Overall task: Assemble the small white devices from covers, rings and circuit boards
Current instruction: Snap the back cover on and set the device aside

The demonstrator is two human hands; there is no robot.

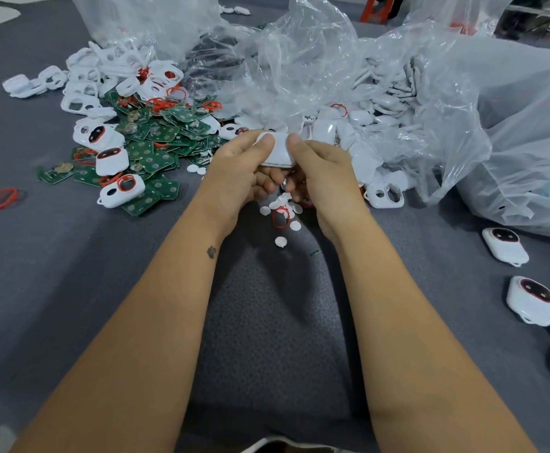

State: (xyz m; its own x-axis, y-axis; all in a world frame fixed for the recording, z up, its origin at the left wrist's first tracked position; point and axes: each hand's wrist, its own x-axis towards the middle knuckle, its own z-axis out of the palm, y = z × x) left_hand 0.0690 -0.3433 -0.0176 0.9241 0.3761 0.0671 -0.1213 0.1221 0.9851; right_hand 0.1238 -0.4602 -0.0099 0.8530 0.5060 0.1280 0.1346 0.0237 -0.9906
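At the far left a lone red ring (4, 198) lies on the bare grey table (71, 263), with open cloth around it and all along the near edge between and beside the forearms. Next comes a heap of green circuit boards (156, 138) mixed with white covers (80, 80) and more red rings; no writing on the boards can be read. In the middle, the left hand (241, 171) and right hand (322, 173) meet over the table, each with thumb on top and fingers curled beneath, pinching a white device (276, 150) between them, its smooth side up. Just below the hands lie small white discs (280, 241) and another red ring (280, 218). Behind and to the right, crumpled clear plastic bags (430, 93) crowd the far side, spilling white parts. Along the right edge sit finished devices (505, 245), well apart from the hands.
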